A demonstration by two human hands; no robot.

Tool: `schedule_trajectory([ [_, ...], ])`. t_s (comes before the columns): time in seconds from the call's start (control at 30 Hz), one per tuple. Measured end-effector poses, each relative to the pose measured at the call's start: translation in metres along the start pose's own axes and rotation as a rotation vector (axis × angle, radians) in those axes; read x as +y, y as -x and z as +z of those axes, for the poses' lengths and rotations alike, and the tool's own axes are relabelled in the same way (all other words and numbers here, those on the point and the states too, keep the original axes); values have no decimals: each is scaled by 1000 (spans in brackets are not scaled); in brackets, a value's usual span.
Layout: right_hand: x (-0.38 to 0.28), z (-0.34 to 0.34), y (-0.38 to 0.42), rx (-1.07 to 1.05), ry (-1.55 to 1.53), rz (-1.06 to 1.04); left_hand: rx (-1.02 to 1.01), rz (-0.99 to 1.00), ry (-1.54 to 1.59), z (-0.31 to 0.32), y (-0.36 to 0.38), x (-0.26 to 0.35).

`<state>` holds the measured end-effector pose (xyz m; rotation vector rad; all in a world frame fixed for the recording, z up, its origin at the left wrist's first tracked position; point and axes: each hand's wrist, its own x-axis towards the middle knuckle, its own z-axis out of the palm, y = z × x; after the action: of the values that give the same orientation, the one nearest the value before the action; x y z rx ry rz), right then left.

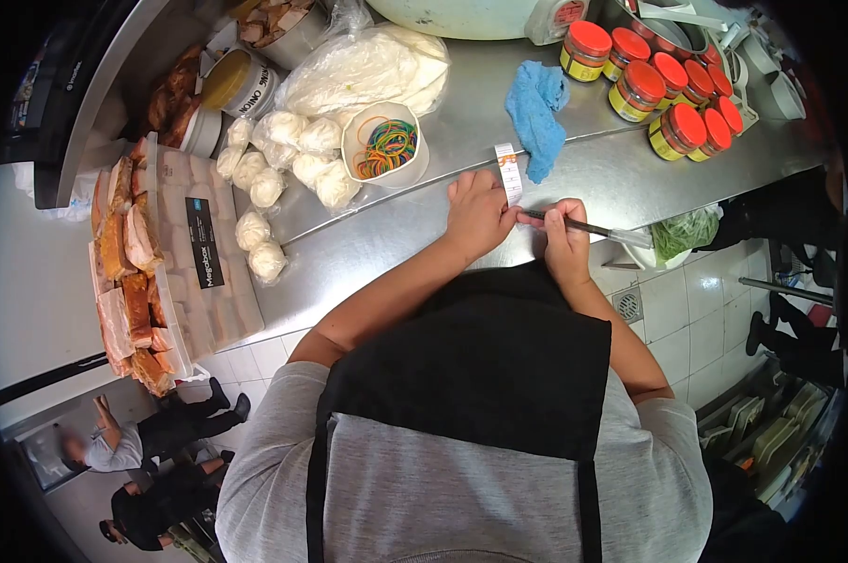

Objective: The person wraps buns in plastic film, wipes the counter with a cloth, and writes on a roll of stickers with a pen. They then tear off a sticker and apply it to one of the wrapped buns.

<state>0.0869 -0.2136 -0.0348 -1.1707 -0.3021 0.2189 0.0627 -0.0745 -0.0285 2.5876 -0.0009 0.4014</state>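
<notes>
Dark slender tool (591, 227), pale end indistinct, gripped in right hand (567, 246), left hand (480, 216) touching printed strip (507, 171), its grip unclear.

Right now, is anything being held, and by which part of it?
The right hand holds a dark, pen-like stick near its end beside the printed strip.
</notes>
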Motion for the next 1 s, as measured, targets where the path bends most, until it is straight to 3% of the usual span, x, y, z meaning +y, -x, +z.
schedule_trajectory([
  [0.17,5,-6,0,-62,155,30,-3,8,12,0,1,-5],
  [0.27,6,-5,-2,-17,59,53,-2,-16,58,-1,0,-6],
  [0.37,-1,-7,-10,18,86,236,21,-23,86,-1,0,-5],
  [0.47,-8,-3,-14,62,164,243,21,-37,101,-2,0,-5],
  [0.57,-13,2,-3,19,-1,55,10,-95,129,0,-3,-4],
  [0.7,-16,-15,6,-295,609,-340,15,-132,153,0,-4,-1],
  [0.8,-17,-20,6,-463,799,-376,16,-119,144,0,-4,-2],
  [1.0,-17,-23,4,-502,847,-341,-27,-175,137,-1,-9,-1],
])
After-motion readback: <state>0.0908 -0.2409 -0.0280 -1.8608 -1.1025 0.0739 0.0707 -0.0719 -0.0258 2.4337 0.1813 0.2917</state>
